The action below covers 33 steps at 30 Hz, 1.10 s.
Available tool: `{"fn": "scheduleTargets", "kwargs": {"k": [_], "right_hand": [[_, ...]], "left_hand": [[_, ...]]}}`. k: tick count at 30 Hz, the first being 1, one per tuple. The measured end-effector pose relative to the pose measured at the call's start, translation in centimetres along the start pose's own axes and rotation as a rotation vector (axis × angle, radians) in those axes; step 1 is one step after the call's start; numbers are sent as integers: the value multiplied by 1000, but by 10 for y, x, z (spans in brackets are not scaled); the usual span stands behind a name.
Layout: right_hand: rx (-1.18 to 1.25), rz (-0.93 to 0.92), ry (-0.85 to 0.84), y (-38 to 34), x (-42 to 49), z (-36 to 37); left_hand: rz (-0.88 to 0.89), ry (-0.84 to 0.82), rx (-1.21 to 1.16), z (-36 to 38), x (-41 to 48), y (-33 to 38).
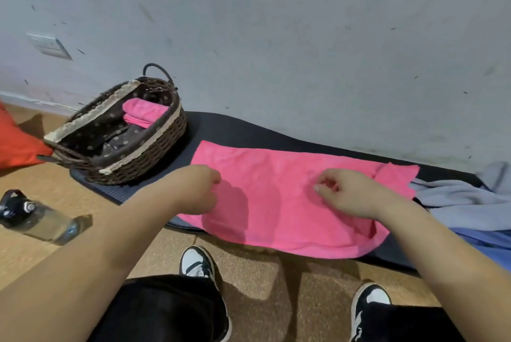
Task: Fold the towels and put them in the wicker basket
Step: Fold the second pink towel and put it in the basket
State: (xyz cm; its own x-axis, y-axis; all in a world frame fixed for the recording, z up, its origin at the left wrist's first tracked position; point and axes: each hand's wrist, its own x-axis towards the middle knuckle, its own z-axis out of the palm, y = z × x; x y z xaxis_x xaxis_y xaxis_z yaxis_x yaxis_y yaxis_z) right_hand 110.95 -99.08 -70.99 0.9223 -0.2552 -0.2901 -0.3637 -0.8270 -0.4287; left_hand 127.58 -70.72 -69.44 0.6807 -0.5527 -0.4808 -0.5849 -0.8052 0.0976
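A pink towel lies spread flat on a dark mat, its near edge hanging over the mat's front. My left hand hovers over the towel's left edge with fingers curled under; they are hidden, so I cannot tell if they hold cloth. My right hand is over the right half, fingers loosely curled and holding nothing. The wicker basket stands on the mat's left end, with a folded pink towel inside at its far end.
Grey and blue cloths are heaped at the mat's right end. A clear water bottle lies on the wooden floor at left, near a red bag. The wall runs right behind the mat. My shoes are just before it.
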Motion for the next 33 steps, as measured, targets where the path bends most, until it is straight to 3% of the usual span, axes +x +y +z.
{"fn": "scheduleTargets", "kwargs": {"k": [2,7,12,16,21,24,29,33], "right_hand": [[18,-11,91,5,10,19],[-208,275,-188,13,25,51],[-137,318,-142,2,42,58],[-138,261,-66,-13,47,59],[-177,93,-86,-37,33,65],[-166,6,-93,-45,36,76],[-206,39,-182,-51,45,84],[-239,32,-247,-46,47,78]], "left_hand": [[-47,55,-63,9,16,12],[-223,-17,-96,41,62,32],[-148,86,-77,39,115,16],[-40,157,-28,26,134,-15],[40,524,0,29,102,-22],[-1,477,-27,35,74,-35],[-17,420,-103,51,42,-58],[60,530,-78,63,43,-73]]}}
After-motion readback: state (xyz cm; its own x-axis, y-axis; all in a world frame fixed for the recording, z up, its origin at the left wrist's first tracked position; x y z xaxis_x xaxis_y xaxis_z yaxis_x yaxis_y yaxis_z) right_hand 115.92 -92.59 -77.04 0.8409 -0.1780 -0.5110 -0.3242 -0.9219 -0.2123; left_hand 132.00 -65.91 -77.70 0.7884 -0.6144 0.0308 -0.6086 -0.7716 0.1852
